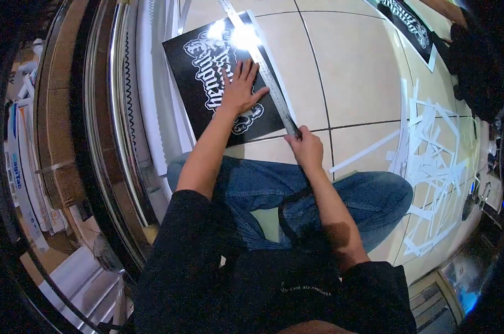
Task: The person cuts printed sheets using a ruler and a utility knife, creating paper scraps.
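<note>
Tiled floor [363, 67], pale, dark grout lines; person seated on it in blue jeans and black top.
Black printed sheet [207, 72]: flat on the floor, far of the knees, white lettering, glare at its far edge.
Metal ruler [266, 75]: laid along the sheet's right edge, running far to near.
Left hand [241, 86]: arm stretched forward, palm down, fingers spread, pressing flat on the sheet just beside the ruler.
Right hand [306, 147]: fist closed at the ruler's near end; what it grips cannot be told.
White paper offcuts [430, 161]: scattered strips, right.
</note>
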Demonstrator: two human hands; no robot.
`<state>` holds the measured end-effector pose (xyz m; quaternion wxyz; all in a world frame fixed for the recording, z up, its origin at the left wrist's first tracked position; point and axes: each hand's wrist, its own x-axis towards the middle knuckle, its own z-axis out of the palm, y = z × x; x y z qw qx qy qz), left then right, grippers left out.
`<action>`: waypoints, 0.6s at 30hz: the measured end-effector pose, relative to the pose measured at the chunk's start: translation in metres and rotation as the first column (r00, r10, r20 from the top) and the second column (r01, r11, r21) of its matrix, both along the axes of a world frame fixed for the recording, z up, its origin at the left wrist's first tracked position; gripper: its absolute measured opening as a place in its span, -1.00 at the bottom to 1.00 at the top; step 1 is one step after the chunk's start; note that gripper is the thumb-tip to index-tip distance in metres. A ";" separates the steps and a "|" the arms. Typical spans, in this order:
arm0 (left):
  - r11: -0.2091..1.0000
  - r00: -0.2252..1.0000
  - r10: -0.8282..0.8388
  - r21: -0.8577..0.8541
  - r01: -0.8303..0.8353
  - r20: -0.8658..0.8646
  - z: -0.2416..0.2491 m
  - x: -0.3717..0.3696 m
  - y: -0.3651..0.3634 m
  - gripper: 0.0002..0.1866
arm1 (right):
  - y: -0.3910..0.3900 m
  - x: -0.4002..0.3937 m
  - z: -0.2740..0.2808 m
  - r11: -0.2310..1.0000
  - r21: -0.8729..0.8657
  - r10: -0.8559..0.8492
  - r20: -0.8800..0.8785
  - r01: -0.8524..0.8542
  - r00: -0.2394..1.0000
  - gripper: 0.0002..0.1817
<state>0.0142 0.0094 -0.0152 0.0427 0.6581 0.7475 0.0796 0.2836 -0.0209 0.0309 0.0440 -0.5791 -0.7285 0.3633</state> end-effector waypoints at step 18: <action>0.999 0.998 -0.054 0.004 0.055 -0.029 -0.011 -0.002 -0.001 -0.05 | 0.003 0.004 -0.006 0.998 -0.061 -0.018 -0.036 0.016 0.999 -0.54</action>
